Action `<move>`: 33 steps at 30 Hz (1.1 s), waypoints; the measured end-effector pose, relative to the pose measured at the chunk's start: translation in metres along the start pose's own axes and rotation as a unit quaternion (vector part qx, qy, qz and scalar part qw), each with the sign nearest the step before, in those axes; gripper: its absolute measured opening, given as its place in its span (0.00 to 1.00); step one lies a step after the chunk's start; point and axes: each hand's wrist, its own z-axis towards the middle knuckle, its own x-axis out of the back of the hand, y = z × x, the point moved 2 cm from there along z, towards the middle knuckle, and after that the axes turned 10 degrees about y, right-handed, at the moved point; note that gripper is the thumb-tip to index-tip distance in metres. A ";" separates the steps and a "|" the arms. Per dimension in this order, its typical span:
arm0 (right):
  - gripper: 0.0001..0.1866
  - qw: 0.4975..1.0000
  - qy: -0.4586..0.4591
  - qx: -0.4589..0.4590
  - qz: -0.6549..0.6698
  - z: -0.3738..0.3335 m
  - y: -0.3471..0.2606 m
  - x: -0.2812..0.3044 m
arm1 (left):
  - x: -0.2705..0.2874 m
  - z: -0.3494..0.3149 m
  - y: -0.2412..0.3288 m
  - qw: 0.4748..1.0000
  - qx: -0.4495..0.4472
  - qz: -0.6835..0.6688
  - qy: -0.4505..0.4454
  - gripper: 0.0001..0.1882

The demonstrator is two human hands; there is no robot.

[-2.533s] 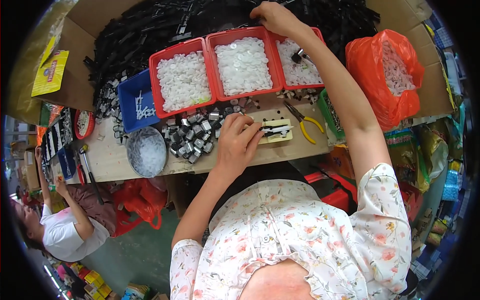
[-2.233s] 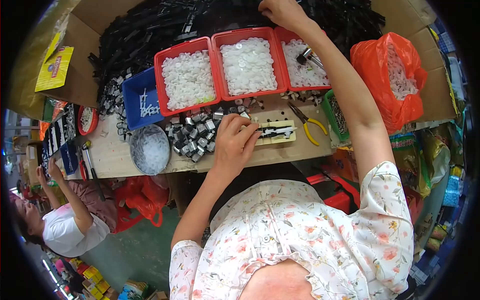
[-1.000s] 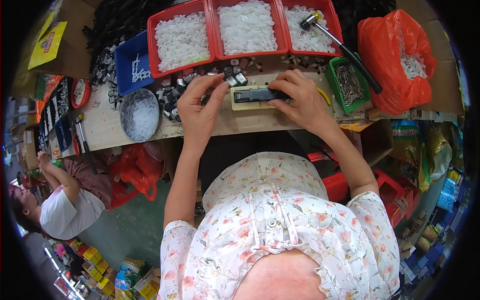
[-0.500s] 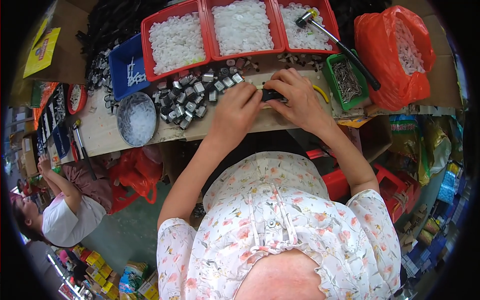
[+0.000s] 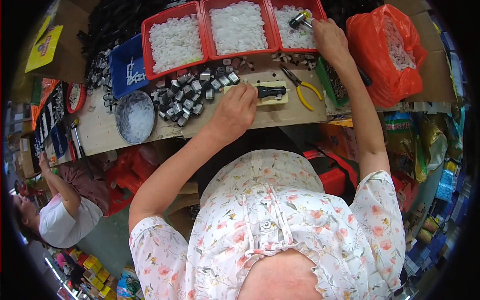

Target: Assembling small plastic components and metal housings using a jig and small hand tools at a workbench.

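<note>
Since half a second ago in the head view, the right grip [image 5: 331, 42] has left the slim, elongated black plastic part [image 5: 273, 91] and gone up and right to the steel-shafted hammer with a dark handle [image 5: 300, 20], while the left grip [image 5: 235, 111] has stayed at the part's left end. That part lies flat in a shallow, cream-coloured rectangular block [image 5: 276, 101] on the pale tabletop [image 5: 295, 117]. It looks light and stiff, probably smooth enough to slide a little; its long sides seem the best hold. Its bare right half projects rightward from under the left grip, well apart from the right. The left grip's fingers bend down over the end, but their tips are hidden, so I cannot tell whether they pinch or only press. The right grip lies over the hammer's shaft; how tightly it is clenched, I cannot tell. The hammer's head rests over the rightmost of 3 red plastic trays [image 5: 298, 50], and its weight likely sits there, making the handle the natural hold.
</note>
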 end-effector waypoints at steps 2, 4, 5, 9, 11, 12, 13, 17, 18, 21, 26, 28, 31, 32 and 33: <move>0.10 0.998 0.012 -0.039 0.044 -0.007 -0.005 0.015 | -0.001 0.000 0.000 1.000 0.001 -0.001 -0.005 0.16; 0.11 0.993 0.022 -0.075 0.088 -0.016 -0.017 0.048 | -0.002 -0.002 -0.001 1.000 0.006 -0.003 -0.010 0.15; 0.11 0.977 0.066 -0.078 0.188 -0.022 -0.023 0.072 | -0.002 -0.003 -0.001 1.000 0.009 -0.004 -0.006 0.15; 0.13 0.912 0.217 -0.071 0.340 -0.071 -0.064 0.124 | 0.003 -0.003 0.000 1.000 0.009 -0.005 -0.006 0.15; 0.13 0.913 0.129 -0.070 0.379 -0.104 -0.088 0.113 | 0.002 0.002 0.000 1.000 0.002 -0.009 -0.010 0.15; 0.13 0.913 0.129 -0.071 0.379 -0.106 -0.094 0.117 | 0.003 0.001 -0.001 1.000 -0.001 -0.009 -0.015 0.16; 0.13 0.918 0.001 -0.086 0.386 -0.107 -0.100 0.115 | 0.002 0.000 0.000 1.000 -0.002 -0.009 -0.016 0.16; 0.17 0.906 0.016 -0.081 0.414 -0.108 -0.105 0.124 | -0.001 -0.002 0.000 1.000 0.005 -0.005 -0.006 0.15; 0.18 0.894 0.080 -0.098 0.430 -0.107 -0.105 0.129 | -0.001 -0.001 0.000 1.000 0.004 0.001 -0.002 0.14; 0.17 0.919 -0.114 -0.090 0.366 -0.109 -0.113 0.100 | 0.000 0.000 0.002 1.000 0.005 0.018 0.014 0.14; 0.19 0.930 0.020 -0.016 0.368 -0.085 -0.109 0.133 | -0.001 -0.003 0.014 0.998 0.060 0.017 0.027 0.18; 0.23 0.917 0.108 0.017 0.385 -0.075 -0.109 0.152 | -0.001 -0.006 0.029 0.995 0.069 0.035 0.067 0.19; 0.26 0.876 0.238 0.057 0.416 -0.068 -0.115 0.163 | -0.010 -0.019 0.049 0.992 0.117 -0.007 0.053 0.23; 0.26 0.875 0.238 0.059 0.417 -0.067 -0.121 0.151 | -0.011 -0.020 0.052 0.992 0.118 -0.006 0.053 0.23; 0.21 0.918 0.103 0.042 0.382 -0.067 -0.131 0.129 | -0.012 -0.020 0.053 0.992 0.115 -0.005 0.056 0.23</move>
